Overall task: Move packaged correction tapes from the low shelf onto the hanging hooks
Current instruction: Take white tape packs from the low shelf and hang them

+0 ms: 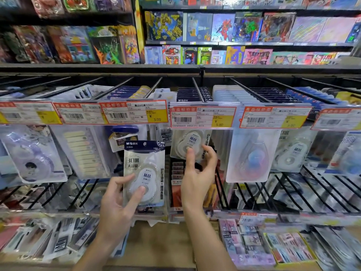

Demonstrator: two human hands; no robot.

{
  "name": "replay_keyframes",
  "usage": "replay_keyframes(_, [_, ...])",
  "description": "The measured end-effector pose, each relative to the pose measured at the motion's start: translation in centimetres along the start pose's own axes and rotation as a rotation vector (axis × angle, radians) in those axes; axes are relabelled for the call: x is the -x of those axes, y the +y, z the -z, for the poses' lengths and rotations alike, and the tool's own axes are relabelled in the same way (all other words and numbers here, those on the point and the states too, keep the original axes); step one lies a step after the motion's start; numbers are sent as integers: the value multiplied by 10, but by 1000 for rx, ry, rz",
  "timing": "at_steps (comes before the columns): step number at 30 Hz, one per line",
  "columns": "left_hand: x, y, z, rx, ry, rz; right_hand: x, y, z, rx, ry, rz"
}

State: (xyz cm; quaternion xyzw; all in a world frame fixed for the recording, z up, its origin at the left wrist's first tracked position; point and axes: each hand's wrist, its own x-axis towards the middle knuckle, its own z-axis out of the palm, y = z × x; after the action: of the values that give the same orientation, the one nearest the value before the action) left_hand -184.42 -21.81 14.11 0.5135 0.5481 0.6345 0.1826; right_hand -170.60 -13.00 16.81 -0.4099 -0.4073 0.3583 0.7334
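Left hand [117, 200] gripping upright correction tape pack [144, 173]; right hand [197, 171] pinching hanging pack [190, 145] just beside

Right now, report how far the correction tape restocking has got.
Done: a row of dark-headed packs already hangs on the hook above the 5.80 price tag. In hand: the left hand grips one packaged correction tape, while the right hand pinches the front hanging pack. Left: hanging the held pack; remaining low-shelf stock cannot be judged.
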Motion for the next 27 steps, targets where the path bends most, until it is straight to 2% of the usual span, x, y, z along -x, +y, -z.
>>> replay_keyframes(16, [-2, 4, 4, 32, -38, -2, -30, 23, -21, 130, 47, 48])
replay_keyframes(24, [-3, 9, -1, 102, -29, -37, -6, 22, 1, 33, -20, -27])
replay_keyframes(27, [-3, 15, -8, 134, -51, -80, 9, 21, 29, 212, -66, -24])
